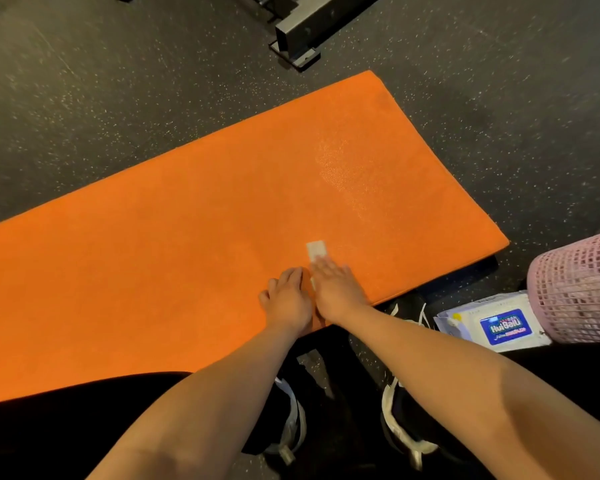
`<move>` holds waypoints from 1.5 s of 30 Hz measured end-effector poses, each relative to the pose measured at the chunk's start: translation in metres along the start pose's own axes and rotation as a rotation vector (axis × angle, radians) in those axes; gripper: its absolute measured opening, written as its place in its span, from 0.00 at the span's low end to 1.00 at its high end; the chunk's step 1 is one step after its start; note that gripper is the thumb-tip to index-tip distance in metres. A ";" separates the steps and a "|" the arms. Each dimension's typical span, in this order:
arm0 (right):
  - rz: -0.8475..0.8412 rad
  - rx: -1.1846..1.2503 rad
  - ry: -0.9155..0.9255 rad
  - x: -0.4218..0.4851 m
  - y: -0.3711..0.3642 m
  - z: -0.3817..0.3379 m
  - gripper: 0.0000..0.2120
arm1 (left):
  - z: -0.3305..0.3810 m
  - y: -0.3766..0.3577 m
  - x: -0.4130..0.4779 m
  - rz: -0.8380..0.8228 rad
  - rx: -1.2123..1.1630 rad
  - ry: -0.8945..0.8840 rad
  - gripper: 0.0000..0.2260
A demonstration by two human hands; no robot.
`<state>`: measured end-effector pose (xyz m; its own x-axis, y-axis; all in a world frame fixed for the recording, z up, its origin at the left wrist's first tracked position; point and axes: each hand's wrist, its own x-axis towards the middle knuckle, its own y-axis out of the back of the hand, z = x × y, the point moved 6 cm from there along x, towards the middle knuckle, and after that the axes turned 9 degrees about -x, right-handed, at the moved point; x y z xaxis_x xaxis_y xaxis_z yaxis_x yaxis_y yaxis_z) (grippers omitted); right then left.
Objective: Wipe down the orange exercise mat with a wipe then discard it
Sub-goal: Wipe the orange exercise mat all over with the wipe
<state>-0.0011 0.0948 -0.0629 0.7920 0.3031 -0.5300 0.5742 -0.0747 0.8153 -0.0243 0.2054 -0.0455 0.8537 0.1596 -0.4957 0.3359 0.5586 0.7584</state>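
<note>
Since the wipe (316,251) lies flat on the orange mat (187,220) under the right grip (336,289), fingers straight and pressing, its long axis points ahead past the fingertips. Mat runs long from that grip's left to ahead-right. Left grip (286,299) rests just beside, loosely bent, holding nothing, so the right is nearer.
</note>
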 end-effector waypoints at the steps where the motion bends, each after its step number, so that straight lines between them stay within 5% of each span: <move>1: -0.020 0.004 0.087 -0.001 -0.003 -0.010 0.29 | -0.001 0.002 0.002 0.028 -0.015 0.006 0.22; 4: -0.021 -0.074 0.132 0.005 -0.002 0.001 0.28 | -0.009 -0.001 0.006 0.021 0.027 0.016 0.22; 10: -0.019 -0.031 -0.263 0.016 0.012 0.043 0.34 | -0.011 -0.008 0.008 -0.046 0.084 0.012 0.23; 17: -0.027 -0.116 0.055 0.007 -0.006 -0.002 0.28 | -0.013 -0.005 0.001 -0.005 0.047 -0.014 0.23; 24: -0.028 -0.048 -0.359 0.002 0.019 0.059 0.36 | -0.012 -0.003 -0.002 -0.010 0.061 -0.024 0.24; 31: -0.040 -0.110 0.076 0.002 -0.006 -0.006 0.28 | -0.009 -0.001 0.009 0.030 0.012 0.036 0.23; 39: -0.053 -0.036 -0.307 0.038 0.022 0.045 0.32 | -0.010 0.005 0.038 0.065 0.090 -0.018 0.24; 45: -0.058 -0.098 0.152 0.051 0.001 -0.006 0.27 | -0.017 -0.001 0.040 0.121 0.001 -0.013 0.23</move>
<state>0.0387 0.1162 -0.0877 0.7134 0.4450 -0.5413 0.5889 0.0380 0.8073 0.0027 0.2251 -0.0735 0.8933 0.2153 -0.3946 0.2304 0.5346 0.8131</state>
